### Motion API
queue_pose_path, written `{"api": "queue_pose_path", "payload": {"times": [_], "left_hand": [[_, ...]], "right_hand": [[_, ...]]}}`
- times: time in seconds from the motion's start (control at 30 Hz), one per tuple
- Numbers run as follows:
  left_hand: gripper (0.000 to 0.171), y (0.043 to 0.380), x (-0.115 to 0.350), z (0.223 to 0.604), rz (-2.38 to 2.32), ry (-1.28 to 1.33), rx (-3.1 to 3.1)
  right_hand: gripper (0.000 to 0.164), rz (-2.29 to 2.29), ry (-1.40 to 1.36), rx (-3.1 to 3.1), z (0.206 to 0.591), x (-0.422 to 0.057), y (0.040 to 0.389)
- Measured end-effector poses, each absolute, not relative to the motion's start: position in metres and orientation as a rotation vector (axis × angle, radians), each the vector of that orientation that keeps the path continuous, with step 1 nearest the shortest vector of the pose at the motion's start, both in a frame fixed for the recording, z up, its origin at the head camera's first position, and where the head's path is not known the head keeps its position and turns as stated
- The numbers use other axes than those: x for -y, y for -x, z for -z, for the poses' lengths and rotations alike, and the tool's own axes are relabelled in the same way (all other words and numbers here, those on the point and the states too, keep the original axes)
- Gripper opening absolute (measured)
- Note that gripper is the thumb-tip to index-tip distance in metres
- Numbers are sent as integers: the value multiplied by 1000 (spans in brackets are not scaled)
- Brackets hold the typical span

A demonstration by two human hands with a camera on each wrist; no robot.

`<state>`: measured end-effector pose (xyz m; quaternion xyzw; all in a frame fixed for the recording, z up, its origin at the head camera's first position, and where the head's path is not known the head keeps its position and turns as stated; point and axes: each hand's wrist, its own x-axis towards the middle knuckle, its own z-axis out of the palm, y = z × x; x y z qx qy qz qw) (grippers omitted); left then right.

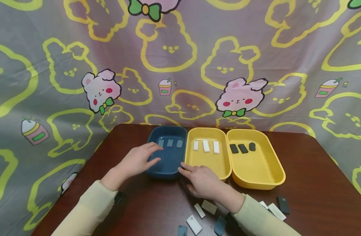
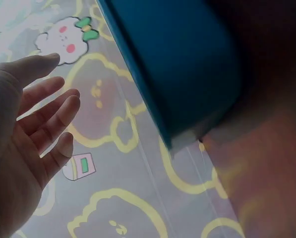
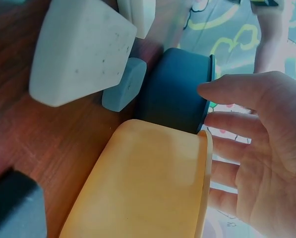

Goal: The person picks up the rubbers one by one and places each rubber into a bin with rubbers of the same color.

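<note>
My left hand (image 1: 136, 160) hovers over the left side of a blue tray (image 1: 168, 167), fingers loosely spread and nothing held. Inside that tray lie three blue-grey blocks (image 1: 170, 143) in a row. At the front corner between the blue tray and the middle yellow tray (image 1: 208, 164), my right hand (image 1: 204, 182) extends its fingers over the rims, empty. Three white blocks (image 1: 206, 146) lie in the middle tray. The right wrist view shows the right palm (image 3: 271, 148) and relaxed fingers beside the tray edges. In the left wrist view, the left hand (image 2: 29, 119) is empty too.
A second yellow tray (image 1: 258, 170) on the right holds three black blocks (image 1: 243, 148). Loose on the brown table (image 1: 150, 206) in front are a white block (image 1: 194, 225), a beige block (image 1: 209, 207), a blue-grey block (image 1: 220, 226) and a black block (image 1: 283, 205). A patterned curtain (image 1: 189, 72) hangs behind.
</note>
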<state>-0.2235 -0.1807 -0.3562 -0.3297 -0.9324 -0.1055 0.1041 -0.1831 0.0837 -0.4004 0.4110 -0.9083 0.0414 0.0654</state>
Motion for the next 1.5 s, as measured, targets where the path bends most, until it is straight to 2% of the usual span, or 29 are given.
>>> {"api": "queue_pose_path", "payload": {"times": [0.33, 0.5, 0.63, 0.83, 0.93, 1.2, 1.5], "left_hand": [[28, 160, 182, 389, 396, 1049, 2683], [31, 139, 174, 402, 451, 1165, 2858], [37, 130, 167, 408, 417, 1259, 2948], [61, 123, 155, 421, 383, 1482, 3000], [67, 122, 148, 428, 360, 1603, 2919], [51, 122, 129, 430, 293, 1816, 2787], [30, 115, 122, 429, 295, 1831, 2754]], "right_hand": [[55, -127, -1236, 2737, 403, -82, 182], [55, -143, -1231, 2750, 402, -83, 183], [55, -143, -1227, 2749, 402, -83, 182], [56, -143, -1244, 2751, 404, -83, 182], [57, -149, -1238, 2751, 404, -83, 182], [56, -137, -1233, 2722, 403, -84, 182], [56, -143, -1233, 2714, 404, -85, 182]]}}
